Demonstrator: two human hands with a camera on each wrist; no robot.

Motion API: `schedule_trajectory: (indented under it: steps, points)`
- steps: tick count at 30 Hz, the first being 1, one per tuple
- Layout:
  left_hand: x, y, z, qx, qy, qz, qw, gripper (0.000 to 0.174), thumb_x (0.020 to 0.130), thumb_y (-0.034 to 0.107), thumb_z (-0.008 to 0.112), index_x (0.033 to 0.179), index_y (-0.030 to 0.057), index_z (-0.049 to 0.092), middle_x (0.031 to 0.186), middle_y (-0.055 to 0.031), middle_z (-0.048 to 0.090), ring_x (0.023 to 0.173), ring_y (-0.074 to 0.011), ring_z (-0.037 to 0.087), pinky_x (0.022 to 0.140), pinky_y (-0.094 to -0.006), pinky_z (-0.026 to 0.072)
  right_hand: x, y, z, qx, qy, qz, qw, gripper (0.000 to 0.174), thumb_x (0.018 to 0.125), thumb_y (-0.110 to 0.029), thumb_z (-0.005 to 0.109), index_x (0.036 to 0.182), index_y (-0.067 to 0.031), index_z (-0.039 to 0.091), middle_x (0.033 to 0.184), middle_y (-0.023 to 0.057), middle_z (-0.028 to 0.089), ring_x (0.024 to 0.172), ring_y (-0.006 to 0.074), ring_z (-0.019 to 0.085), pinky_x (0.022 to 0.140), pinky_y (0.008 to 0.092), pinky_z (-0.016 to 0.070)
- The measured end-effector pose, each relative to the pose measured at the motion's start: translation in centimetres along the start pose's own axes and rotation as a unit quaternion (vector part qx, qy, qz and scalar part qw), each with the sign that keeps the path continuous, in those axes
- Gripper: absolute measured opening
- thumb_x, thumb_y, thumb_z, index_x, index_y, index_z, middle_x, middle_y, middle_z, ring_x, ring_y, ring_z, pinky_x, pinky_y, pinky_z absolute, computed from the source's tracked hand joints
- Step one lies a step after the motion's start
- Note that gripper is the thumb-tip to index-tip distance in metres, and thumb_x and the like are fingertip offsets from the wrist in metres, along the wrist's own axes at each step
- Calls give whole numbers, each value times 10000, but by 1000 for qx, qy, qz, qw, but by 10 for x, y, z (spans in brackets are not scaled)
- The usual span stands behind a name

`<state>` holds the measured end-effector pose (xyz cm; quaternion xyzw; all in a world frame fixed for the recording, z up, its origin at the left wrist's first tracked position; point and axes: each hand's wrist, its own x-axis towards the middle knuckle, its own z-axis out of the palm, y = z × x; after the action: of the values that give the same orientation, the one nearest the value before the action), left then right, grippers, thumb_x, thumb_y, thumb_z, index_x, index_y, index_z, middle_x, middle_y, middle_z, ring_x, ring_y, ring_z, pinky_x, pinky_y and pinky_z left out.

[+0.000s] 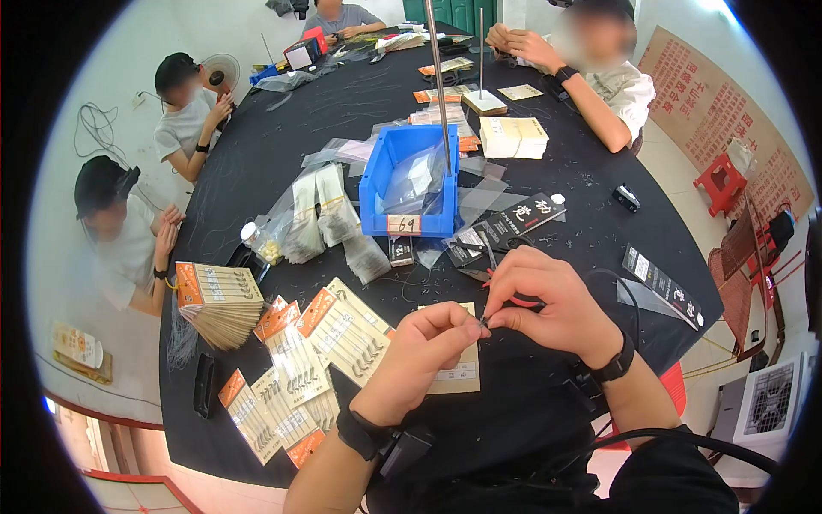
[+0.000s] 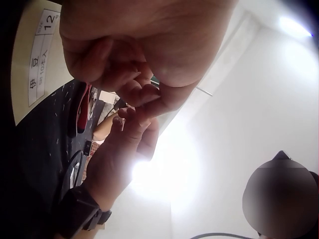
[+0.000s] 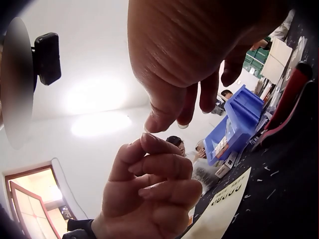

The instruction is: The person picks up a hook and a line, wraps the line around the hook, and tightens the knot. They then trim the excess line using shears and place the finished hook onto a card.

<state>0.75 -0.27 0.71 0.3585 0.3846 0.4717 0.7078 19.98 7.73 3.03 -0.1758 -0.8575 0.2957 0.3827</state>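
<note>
Above a beige card [image 1: 456,381] with a printed label, both hands meet at the fingertips. A small dark item [image 1: 485,323] is pinched there; its shape is too small to tell. The left hand [image 1: 419,353] holds it between thumb and index finger, the other fingers curled. From the other side, the right hand [image 1: 556,304] pinches with thumb and index finger. The wrist views show the tips together but the item is hidden. Beyond the right hand lies a red-handled tool [image 1: 524,301], partly covered by it.
A blue bin [image 1: 409,224] of clear bags stands at the centre. Left are hook cards [image 1: 295,360], a card stack [image 1: 218,295] and a jar [image 1: 252,234]. Black packages [image 1: 659,287] lie right, with a metal rod [image 1: 439,77] by the bin. Several people sit around the table.
</note>
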Motion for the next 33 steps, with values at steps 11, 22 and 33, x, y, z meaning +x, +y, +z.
schedule_trajectory:
  steps: [11,22,33]
  points:
    - [0,-1,-1,-15,-9,2,1000,79,885,108,640,838,54,604,807,17,602,563,-18,327,506,-192,260,0,-1,0,-18,-1,-9,1000,168,696,-106,768,771,-95,618,788,32,586,781,245,567,697,351,438]
    - [-1,0,2,24,-5,26,999,102,883,113,646,815,48,608,768,19,590,592,-20,389,535,-188,297,1,-3,-4,4,-17,-22,1000,167,712,-138,772,799,-98,636,801,29,587,798,238,570,719,351,434]
    - [-2,4,12,117,49,46,991,172,874,113,675,740,74,575,658,76,481,584,0,373,510,-185,262,0,-6,-3,20,-30,4,999,120,719,-104,753,790,-85,658,848,38,586,826,237,570,739,344,452]
